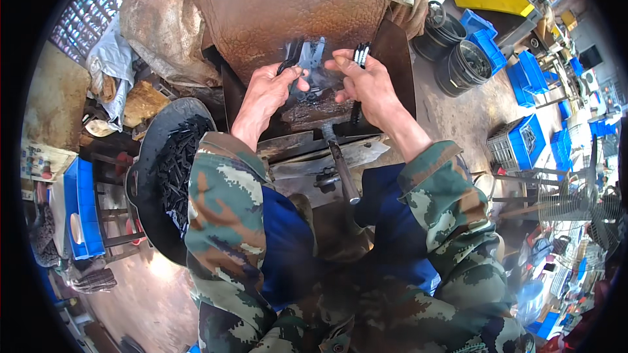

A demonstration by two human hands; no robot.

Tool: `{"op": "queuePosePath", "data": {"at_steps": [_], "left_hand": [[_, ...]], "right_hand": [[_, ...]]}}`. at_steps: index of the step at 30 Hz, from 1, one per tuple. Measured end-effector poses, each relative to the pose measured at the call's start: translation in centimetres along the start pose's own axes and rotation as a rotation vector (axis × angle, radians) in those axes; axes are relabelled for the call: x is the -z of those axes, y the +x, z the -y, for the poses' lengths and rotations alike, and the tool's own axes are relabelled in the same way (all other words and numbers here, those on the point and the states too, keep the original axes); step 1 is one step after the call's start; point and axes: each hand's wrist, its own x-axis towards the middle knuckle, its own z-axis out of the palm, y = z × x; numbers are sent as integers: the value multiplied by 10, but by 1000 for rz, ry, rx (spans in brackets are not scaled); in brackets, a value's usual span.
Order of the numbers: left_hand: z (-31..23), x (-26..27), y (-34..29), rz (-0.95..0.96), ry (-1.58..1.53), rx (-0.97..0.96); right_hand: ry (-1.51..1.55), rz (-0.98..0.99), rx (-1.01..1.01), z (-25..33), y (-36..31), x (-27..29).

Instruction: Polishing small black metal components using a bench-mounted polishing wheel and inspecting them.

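My left hand [269, 93] is closed round a few dark, narrow flat strips [292, 53] that stick up past the thumb. In my right hand [373, 88] is a small bundle of dark strips with pale edges [361, 54]; its lower ends show below the palm. Both hands are raised over a dark metal trough [398, 59], a short gap apart. Between them, deeper in the trough, lie shiny grey strips [313, 59] and small loose pieces. What exactly the strips are I cannot make out.
To my left stands a wide black basin [147, 157] heaped with dark strips [175, 167]. A metal bar [343, 173] juts from the trough toward me. Black buckets [468, 68], blue crates [528, 140] and a standing fan [582, 209] are on the right. A brown sheet [288, 10] covers the trough's back.
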Motion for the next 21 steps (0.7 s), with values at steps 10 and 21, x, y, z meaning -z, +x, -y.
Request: {"op": "queuePosePath", "data": {"at_steps": [10, 21], "left_hand": [[-4, -8, -12, 15, -81, -42], [42, 20, 24, -58, 64, 106]], "right_hand": [[11, 54, 134, -14, 3, -19], [-25, -37, 146, -11, -1, -3]]}}
